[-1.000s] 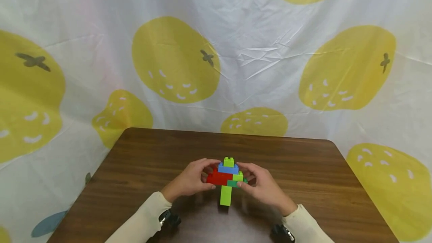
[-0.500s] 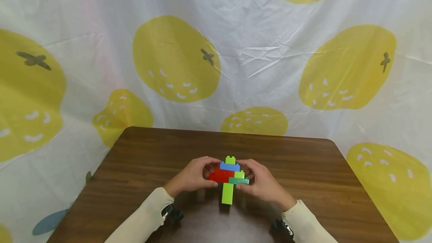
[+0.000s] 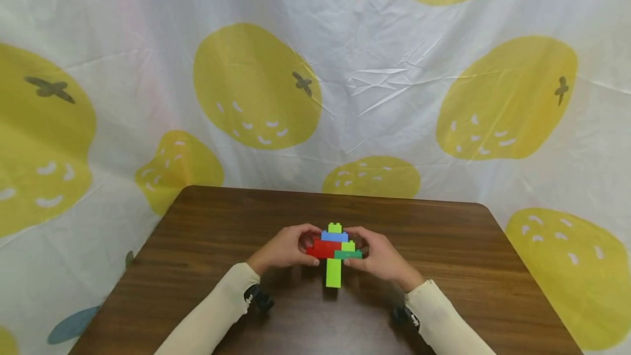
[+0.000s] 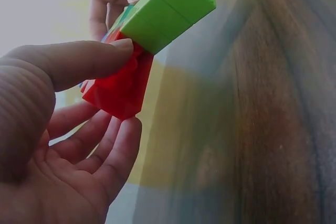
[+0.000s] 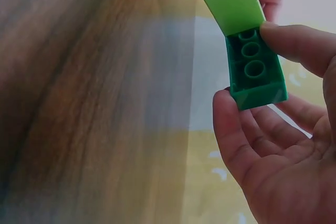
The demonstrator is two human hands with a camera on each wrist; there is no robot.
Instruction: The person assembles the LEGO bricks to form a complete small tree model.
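Between my two hands is a tree-shaped toy brick model point(image 3: 331, 249). Its stem is a stack of lime green bricks point(image 3: 333, 274); above it come red bricks point(image 3: 324, 249) on the left and a dark green brick point(image 3: 348, 255) on the right, then a blue brick point(image 3: 334, 236) and a small lime brick point(image 3: 334, 228) on top. My left hand point(image 3: 291, 246) grips the red side, thumb in front and fingers behind. With thumb and fingers, my right hand point(image 3: 379, 255) holds the dark green end. The right wrist view shows hollow tubes under that dark green brick point(image 5: 254, 69).
A brown wood-grain table point(image 3: 236, 218) lies beneath the hands. Behind it hangs a white curtain point(image 3: 365, 103) printed with big yellow fruit. Dark wrist cameras point(image 3: 259, 298) sit at the cream sleeves point(image 3: 212, 311).
Both hands have moved the brick model slightly away from the body, higher in the head view. The right thumb has shifted a little along the dark green brick's underside.
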